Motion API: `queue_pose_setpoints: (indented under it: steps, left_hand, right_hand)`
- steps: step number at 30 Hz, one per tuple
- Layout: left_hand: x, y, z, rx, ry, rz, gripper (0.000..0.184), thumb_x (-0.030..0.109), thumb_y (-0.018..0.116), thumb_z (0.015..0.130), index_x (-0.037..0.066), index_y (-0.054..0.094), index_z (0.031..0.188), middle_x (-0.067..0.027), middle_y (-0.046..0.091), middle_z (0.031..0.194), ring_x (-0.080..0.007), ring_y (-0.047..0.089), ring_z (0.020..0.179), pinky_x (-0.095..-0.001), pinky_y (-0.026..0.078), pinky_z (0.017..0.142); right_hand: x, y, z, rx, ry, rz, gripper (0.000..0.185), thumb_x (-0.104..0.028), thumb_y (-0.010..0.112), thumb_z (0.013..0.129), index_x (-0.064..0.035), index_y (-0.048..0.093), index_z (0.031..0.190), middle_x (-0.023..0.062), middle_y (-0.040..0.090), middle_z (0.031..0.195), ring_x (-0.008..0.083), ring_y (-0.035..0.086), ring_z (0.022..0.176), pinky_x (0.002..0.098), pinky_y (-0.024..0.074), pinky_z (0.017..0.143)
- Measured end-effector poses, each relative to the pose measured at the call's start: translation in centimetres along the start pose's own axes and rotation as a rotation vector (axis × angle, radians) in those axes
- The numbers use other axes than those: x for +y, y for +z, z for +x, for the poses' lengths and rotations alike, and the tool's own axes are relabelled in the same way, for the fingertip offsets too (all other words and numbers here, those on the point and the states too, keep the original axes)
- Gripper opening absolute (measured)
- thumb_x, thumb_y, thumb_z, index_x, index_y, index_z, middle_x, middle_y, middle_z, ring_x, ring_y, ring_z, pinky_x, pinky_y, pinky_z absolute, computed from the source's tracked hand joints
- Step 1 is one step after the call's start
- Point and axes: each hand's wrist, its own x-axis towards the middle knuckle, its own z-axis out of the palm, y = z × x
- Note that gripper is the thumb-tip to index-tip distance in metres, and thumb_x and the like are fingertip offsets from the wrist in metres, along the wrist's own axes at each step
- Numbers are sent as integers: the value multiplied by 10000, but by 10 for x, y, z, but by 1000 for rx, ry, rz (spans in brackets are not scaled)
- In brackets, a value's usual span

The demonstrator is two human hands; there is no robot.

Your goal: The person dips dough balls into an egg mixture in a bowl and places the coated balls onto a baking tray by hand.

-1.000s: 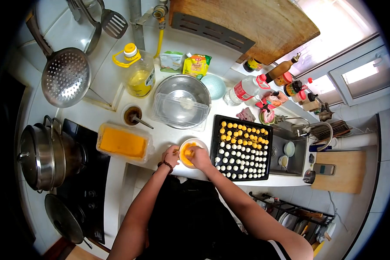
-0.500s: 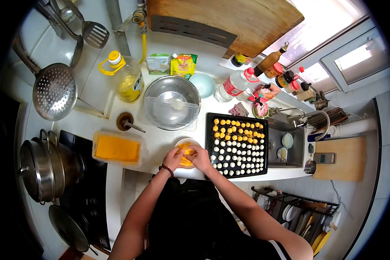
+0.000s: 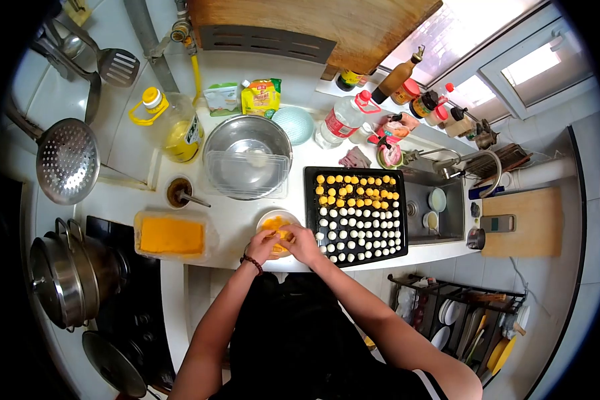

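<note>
A small white bowl (image 3: 268,217) with soft orange dough-like pieces (image 3: 273,223) stands near the counter's front edge. My left hand (image 3: 261,246) and my right hand (image 3: 302,247) meet over it, fingers pinched together around a bit of the orange dough. The fingers partly hide that bit and the bowl's near side. Just right of my right hand lies a black baking tray (image 3: 311,200). Rows of orange balls (image 3: 360,191) fill its far part, rows of white balls (image 3: 360,235) its near part.
Left of the bowl sits a plastic container with an orange slab (image 3: 172,237). Behind are a steel basin (image 3: 247,127) with a clear lid (image 3: 247,175) across it, a cup with a brush (image 3: 179,192) and an oil jug (image 3: 173,133). The sink (image 3: 450,223) lies right, pots (image 3: 63,280) left.
The view has shifted, so most of the counter appears further left. Both hands stay together over the bowl, the fingers slightly rearranged, and more of the bowl's far rim shows.
</note>
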Motion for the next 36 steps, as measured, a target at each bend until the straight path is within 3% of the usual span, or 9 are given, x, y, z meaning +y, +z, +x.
queue_pose_setpoints:
  steps: [4,6,11,18,19,20,26,32,36]
  left_hand:
    - [1,4,-2,-3,-8,53,420,292,687,966,61,585,1302,-89,642,1135,-205,688,957,-359,641,640]
    - [1,7,-3,26,-6,40,466,309,699,954,17,585,1298,-128,636,1165,-242,696,958,-367,647,632]
    - [-4,21,5,31,-14,49,440,307,689,960,39,590,1294,-127,639,1156,-238,699,935,-359,643,622]
    - [1,96,13,-67,-19,134,386,271,655,987,48,583,1294,-106,664,1111,-200,705,862,-334,626,631]
    - [2,112,16,-84,-5,135,325,257,657,989,76,609,1255,-74,668,1080,-175,707,845,-317,618,624]
    - [3,129,21,-87,-3,147,325,257,657,989,76,609,1255,-74,668,1080,-175,707,845,-317,618,624]
    - [9,262,45,-208,79,277,330,285,620,1014,81,596,1272,-53,673,1100,-168,712,843,-297,603,623]
    - [-5,381,94,-194,-18,354,314,282,570,1039,89,601,1284,-67,677,1119,-179,706,875,-336,614,653]
    - [-12,415,113,-112,-20,369,314,291,570,1031,91,603,1271,-55,674,1098,-181,696,875,-338,602,639]
  right_hand:
    - [-2,-2,-3,17,19,-16,331,-113,779,803,-10,712,1111,182,705,1012,343,705,851,385,568,787]
    - [-1,-4,-5,36,31,7,326,-92,770,797,-3,714,1105,187,708,1005,338,706,829,382,570,767]
    - [13,-15,-12,56,105,95,325,-81,786,800,0,717,1107,171,715,937,258,707,753,352,564,709]
    - [53,-75,-35,102,193,215,308,-125,814,820,4,717,1082,119,710,865,174,663,693,308,536,652]
    - [66,-85,-39,172,130,217,306,-141,817,828,4,717,1078,102,705,828,151,656,684,290,529,643]
    - [79,-100,-44,151,168,234,288,-100,798,818,5,715,1074,163,710,951,191,690,731,308,544,664]
    - [156,-215,-72,259,203,241,306,-103,815,803,-4,721,1077,135,703,917,187,663,699,308,533,652]
    - [237,-324,-67,254,168,-39,341,-177,797,783,-22,710,1074,159,695,944,355,682,848,423,548,757]
    - [278,-352,-46,205,106,-140,299,-151,774,781,-45,715,1054,136,686,1005,362,666,915,449,547,793]
